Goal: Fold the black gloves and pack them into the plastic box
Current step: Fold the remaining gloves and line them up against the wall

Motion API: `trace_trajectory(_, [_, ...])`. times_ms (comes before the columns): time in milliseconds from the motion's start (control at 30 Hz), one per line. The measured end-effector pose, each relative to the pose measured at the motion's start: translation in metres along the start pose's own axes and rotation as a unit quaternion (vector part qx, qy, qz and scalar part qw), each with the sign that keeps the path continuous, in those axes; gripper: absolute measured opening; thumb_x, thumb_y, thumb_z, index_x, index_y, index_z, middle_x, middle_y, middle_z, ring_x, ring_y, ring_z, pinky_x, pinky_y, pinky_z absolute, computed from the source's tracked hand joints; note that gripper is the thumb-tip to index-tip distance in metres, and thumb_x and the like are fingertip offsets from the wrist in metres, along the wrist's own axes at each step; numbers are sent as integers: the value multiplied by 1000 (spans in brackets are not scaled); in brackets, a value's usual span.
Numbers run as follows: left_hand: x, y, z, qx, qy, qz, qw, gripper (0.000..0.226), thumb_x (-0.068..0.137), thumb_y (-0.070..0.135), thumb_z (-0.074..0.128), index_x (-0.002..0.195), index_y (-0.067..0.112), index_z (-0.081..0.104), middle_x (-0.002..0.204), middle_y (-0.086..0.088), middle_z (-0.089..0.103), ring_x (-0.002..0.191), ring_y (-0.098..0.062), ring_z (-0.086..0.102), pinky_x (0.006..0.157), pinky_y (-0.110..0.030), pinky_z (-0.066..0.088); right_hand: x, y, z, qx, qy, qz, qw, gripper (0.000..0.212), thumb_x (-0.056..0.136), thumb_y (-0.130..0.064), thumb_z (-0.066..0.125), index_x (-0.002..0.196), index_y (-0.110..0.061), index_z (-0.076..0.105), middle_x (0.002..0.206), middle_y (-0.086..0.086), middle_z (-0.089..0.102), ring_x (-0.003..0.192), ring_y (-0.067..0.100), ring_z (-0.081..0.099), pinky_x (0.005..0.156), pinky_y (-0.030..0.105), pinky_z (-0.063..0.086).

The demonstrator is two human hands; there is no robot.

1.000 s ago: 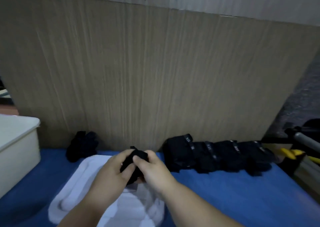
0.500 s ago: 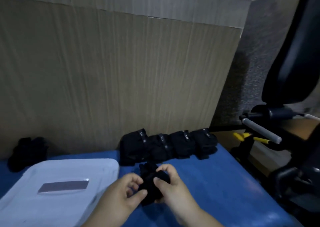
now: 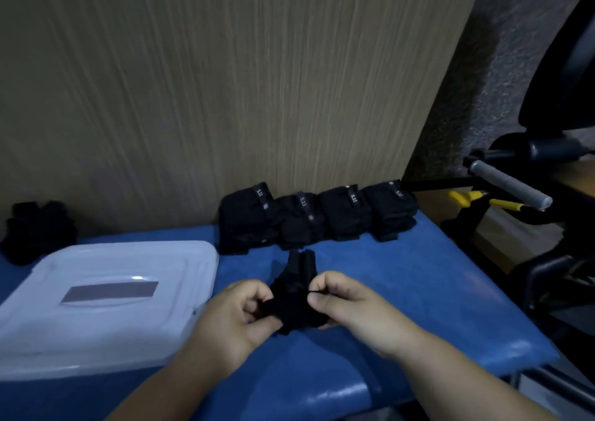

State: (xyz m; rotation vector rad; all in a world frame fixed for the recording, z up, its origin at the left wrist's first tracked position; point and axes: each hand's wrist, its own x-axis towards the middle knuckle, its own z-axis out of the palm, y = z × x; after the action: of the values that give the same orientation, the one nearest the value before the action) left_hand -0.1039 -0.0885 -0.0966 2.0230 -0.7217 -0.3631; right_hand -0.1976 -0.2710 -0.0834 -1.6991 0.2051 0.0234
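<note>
Two hands, left hand and right hand, around black glove.

The glove was half buried under the left hand and right hand, so no telling how it was folded. Lettering on the folded gloves was too tiny to read. The plastic lid ran off the left edge, the chair off the right.

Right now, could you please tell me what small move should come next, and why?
Probably fold the far end of the glove back toward you: the left hand and right hand pinch its bunched near part, while that end sticks out unfolded.
</note>
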Motion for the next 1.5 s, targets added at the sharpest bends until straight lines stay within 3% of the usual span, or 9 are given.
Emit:
trace_trajectory(167, [5,-1,3,-9,35,-10,999,20,77,11,75,70,20,59,52,10,54,45,-3,43,51,-22,36,1,11,-7,-66,-11,-30,997,20,78,-21,69,98,-21,65,90,-3,60,79,10,54,77,24,45])
trace_trajectory(367, [1,0,6,-7,61,-8,998,21,76,11,73,69,20,55,55,8,49,53,-6,44,56,-27,41,9,20,3,-148,66,-85,983,36,71,-5,82,78,-38,66,86,-7,49,73,10,55,72,21,49])
trace_trajectory(533, [-5,-2,8,30,77,2,997,32,79,14,69,65,23,41,49,12,39,47,-5,35,46,-18,32,9,20,8,-231,125,-109,959,29,71,-13,83,67,-29,59,80,-9,52,69,4,52,69,19,44])
trace_trajectory(833, [-12,5,21,66,87,29,994,36,84,11,59,65,23,31,51,9,33,45,-9,31,42,-20,28,5,20,15,-289,235,-122,920,25,71,-16,76,62,-23,53,73,-8,54,64,8,51,61,18,43])
trace_trajectory(900, [-13,3,24,66,85,25,994,36,86,13,57,66,25,29,52,4,36,45,-12,40,41,-26,30,5,19,16,-305,244,-123,912,24,72,-16,73,63,-23,52,72,-9,52,62,8,49,59,19,41])
trace_trajectory(967, [-13,3,26,63,79,19,995,35,89,19,56,67,28,30,59,-6,47,62,-25,61,52,-40,44,4,19,17,-317,252,-129,905,26,74,-17,70,63,-26,49,70,-10,50,62,8,48,58,15,37])
trace_trajectory(1067, [-15,5,27,61,72,14,995,34,91,26,55,68,31,30,65,-9,54,70,-27,66,57,-49,46,3,17,18,-315,267,-127,902,31,79,-18,66,60,-26,43,67,-10,49,67,6,48,59,12,36])
trace_trajectory(1367, [-19,13,30,71,74,43,994,29,95,40,44,72,30,30,65,4,62,67,-10,66,61,-41,52,4,13,18,-340,306,-103,883,39,85,-15,55,56,-23,31,56,-7,40,56,10,39,52,26,28])
trace_trajectory(1500, [-16,12,24,32,57,72,995,29,94,42,49,73,28,35,52,12,46,48,-4,45,47,-26,39,4,11,17,-243,271,-124,923,28,84,-10,59,64,-19,41,53,5,46,51,9,40,51,31,37])
